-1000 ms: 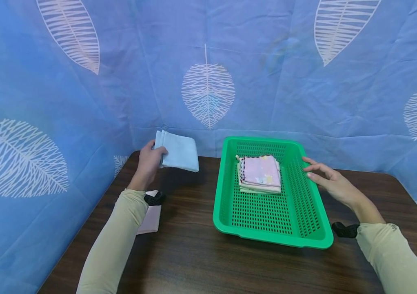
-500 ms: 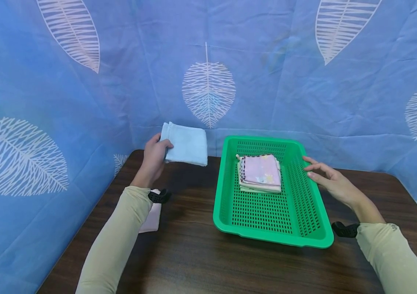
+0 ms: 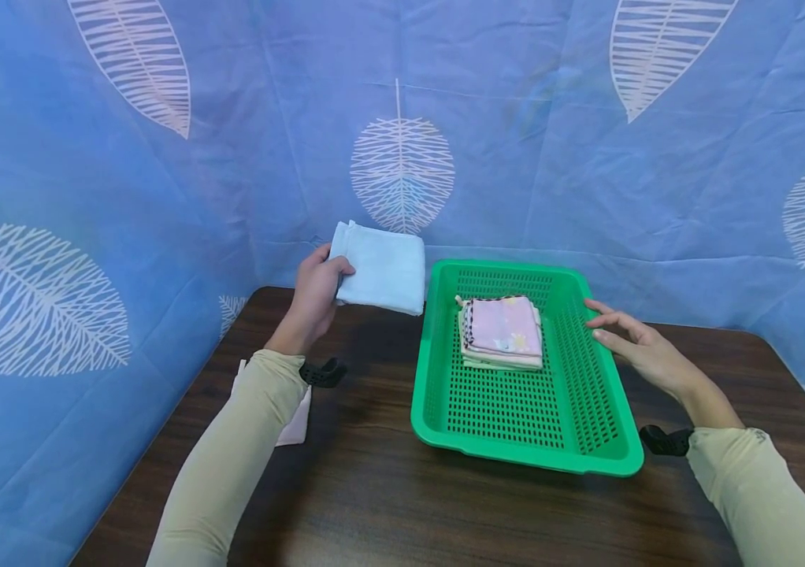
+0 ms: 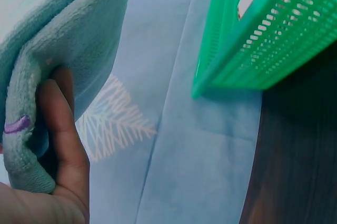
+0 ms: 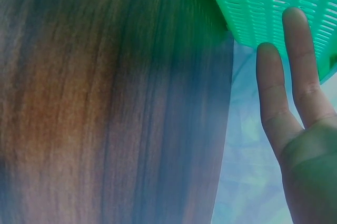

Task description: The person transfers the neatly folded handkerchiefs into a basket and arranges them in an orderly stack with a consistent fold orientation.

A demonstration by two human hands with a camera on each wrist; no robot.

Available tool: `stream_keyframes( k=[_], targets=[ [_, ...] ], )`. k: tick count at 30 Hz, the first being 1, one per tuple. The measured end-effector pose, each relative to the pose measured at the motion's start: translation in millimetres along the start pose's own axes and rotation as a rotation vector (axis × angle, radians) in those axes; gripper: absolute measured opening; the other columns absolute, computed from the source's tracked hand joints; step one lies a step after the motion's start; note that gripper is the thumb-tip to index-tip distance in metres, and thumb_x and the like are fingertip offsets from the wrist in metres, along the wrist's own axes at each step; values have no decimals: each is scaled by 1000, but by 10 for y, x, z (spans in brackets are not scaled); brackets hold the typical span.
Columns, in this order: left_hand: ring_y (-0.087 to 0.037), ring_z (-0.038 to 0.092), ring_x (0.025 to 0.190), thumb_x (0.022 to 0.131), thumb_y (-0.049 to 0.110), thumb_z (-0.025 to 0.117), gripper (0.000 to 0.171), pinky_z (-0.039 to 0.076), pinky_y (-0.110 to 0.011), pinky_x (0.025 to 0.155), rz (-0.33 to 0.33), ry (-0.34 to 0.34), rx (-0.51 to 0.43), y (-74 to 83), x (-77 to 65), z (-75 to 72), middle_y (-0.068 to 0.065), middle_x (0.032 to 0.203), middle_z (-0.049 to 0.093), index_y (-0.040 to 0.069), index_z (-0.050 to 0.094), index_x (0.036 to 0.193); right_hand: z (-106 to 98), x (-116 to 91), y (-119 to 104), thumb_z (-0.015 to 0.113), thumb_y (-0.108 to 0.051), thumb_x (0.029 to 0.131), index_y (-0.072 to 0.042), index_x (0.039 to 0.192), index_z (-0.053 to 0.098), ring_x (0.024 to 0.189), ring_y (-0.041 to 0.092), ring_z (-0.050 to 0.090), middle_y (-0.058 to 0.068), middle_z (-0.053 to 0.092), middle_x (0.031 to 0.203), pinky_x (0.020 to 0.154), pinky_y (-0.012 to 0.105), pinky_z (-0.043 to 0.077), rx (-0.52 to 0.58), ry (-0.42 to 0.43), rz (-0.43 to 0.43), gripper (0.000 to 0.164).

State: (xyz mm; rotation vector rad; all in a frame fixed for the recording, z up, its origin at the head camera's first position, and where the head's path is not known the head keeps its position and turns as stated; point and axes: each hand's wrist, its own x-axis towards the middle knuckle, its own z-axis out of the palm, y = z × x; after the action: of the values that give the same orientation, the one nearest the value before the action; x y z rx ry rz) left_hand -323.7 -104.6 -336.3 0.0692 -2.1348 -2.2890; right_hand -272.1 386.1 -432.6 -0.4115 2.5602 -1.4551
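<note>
My left hand (image 3: 314, 293) pinches the left edge of a folded light-blue towel (image 3: 384, 268), thumb on top, and holds it in the air left of a green basket (image 3: 422, 394). In the left wrist view, the fingers go under the folded towel (image 4: 79, 50), whose edge has a small purple mark. Inside the basket lies a stack of folded towels (image 3: 505, 327), a pink one uppermost. My right hand (image 3: 647, 354) is at the basket's right rim with its fingers extended. In the right wrist view, two straight fingers (image 5: 303, 66) appear against the basket's perforated side (image 5: 263, 2).
A folded pink towel (image 3: 296, 421) lies on the dark wooden table (image 3: 374, 504), partly hidden beneath my left forearm. Behind the table hangs a blue cloth (image 3: 289, 157) with white leaf prints. Black straps sit on both wrists.
My left hand has moved right and slightly up with the light-blue towel, bringing it closer to the basket. The right hand and the basket have stayed in place.
</note>
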Motion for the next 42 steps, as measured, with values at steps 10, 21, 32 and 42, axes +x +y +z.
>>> stream_keyframes(
  k=[10, 21, 32, 42],
  targets=[
    [-22, 62, 105, 91, 3, 50, 64, 56, -27, 72, -47, -60, -29, 56, -60, 133, -13, 144, 52, 13, 44, 154, -29, 9, -2, 43, -31, 111, -5, 143, 45, 158, 44, 6, -13, 5, 174, 109, 75, 33, -26, -16, -4, 42],
    [-20, 63, 104, 92, 3, 48, 60, 56, -27, 75, -50, -104, -110, 65, -58, 368, -12, 141, 54, 12, 46, 152, -27, 12, -15, 44, -30, 111, -3, 143, 45, 159, 43, -1, -11, 6, 174, 110, 79, 25, 15, -11, -3, 42],
    [-22, 61, 99, 91, 3, 47, 63, 53, -31, 71, -76, -129, -140, 54, -105, 574, -11, 136, 55, 16, 44, 153, -19, 3, -19, 45, -33, 110, -8, 143, 47, 158, 43, 6, -10, 7, 174, 110, 76, 30, -1, -8, 26, 42],
    [-21, 60, 99, 89, 0, 45, 64, 51, -30, 69, -65, -151, -195, 76, -124, 731, -9, 131, 56, 14, 45, 152, -25, -6, -14, 45, -34, 111, -8, 143, 46, 158, 44, 7, -11, 7, 174, 111, 75, 30, 2, -7, 30, 42]
  ],
)
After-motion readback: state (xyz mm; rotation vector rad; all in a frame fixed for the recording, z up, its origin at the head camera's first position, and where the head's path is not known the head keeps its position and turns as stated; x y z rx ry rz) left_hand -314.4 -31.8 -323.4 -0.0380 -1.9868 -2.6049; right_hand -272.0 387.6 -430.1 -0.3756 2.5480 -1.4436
